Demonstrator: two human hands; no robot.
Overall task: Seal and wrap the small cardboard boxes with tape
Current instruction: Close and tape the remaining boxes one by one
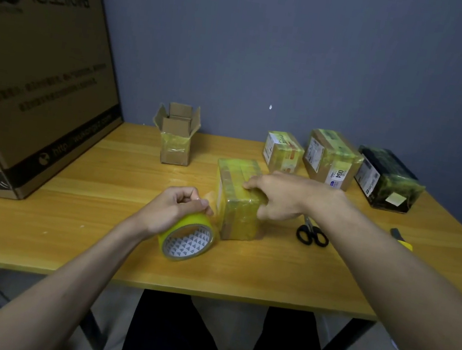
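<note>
Two hands work at the middle of the frame over a yellow wooden counter [70, 211]. The left hand [172, 211] grips a roll of yellow tape [188, 238], fingers curled over its top, the roll standing on edge on the counter just left of a small box [235, 202]. A short stretch of clear yellowish tape runs from the roll to the box's left side. The box sits at the centre of the counter, already banded in yellow tape. The right hand [277, 194] lies across its top right edge, fingers fairly straight and pressing down on the top, the thumb down the near side.

Just right of the box, partly under the right forearm, lie black-handled scissors [312, 233]. At the right edge of the frame a yellow-and-black tool [400, 238] pokes out from behind the arm; what it is cannot be told.

Along the back of the counter, upper centre, stands an open box [176, 140] with its flaps up and tape round its middle. To the upper right three taped parcels sit in a row: a small one [282, 152], a brown one marked 004 [333, 159] and a black one [388, 179]. A large carton [41, 59] fills the upper left.
</note>
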